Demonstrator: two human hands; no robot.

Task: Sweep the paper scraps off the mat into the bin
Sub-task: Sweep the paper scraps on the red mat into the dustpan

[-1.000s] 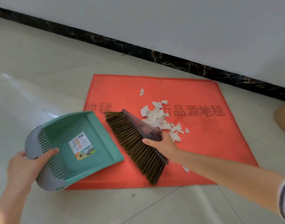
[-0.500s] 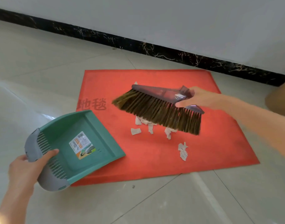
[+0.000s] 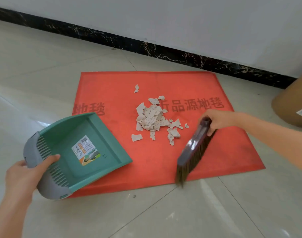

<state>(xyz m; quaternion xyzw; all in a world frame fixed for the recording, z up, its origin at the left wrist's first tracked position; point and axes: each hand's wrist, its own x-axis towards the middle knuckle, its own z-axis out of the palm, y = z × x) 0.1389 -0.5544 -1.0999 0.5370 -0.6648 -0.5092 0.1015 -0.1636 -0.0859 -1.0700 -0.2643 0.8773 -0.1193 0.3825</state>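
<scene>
A pile of torn paper scraps point(image 3: 155, 120) lies in the middle of a red mat point(image 3: 206, 157) on the tiled floor. One stray scrap point(image 3: 136, 88) sits farther back. My left hand point(image 3: 26, 174) grips the grey rear of a green dustpan point(image 3: 81, 152), whose front lip rests on the mat's left part, left of the pile. My right hand point(image 3: 217, 120) holds a brush head point(image 3: 193, 148) by its top end. The brush stands to the right of the pile, bristles facing right and reaching the mat's front edge.
A white wall with a black marble skirting point(image 3: 146, 47) runs behind the mat. A brown cardboard drum point(image 3: 294, 103) with a label stands at the right edge. Pale floor tiles point(image 3: 146, 217) surround the mat.
The brush has swung from over the scraps to the right side of the pile and now points toward me. The scraps, then partly covered, lie in full view. The dustpan has barely moved.
</scene>
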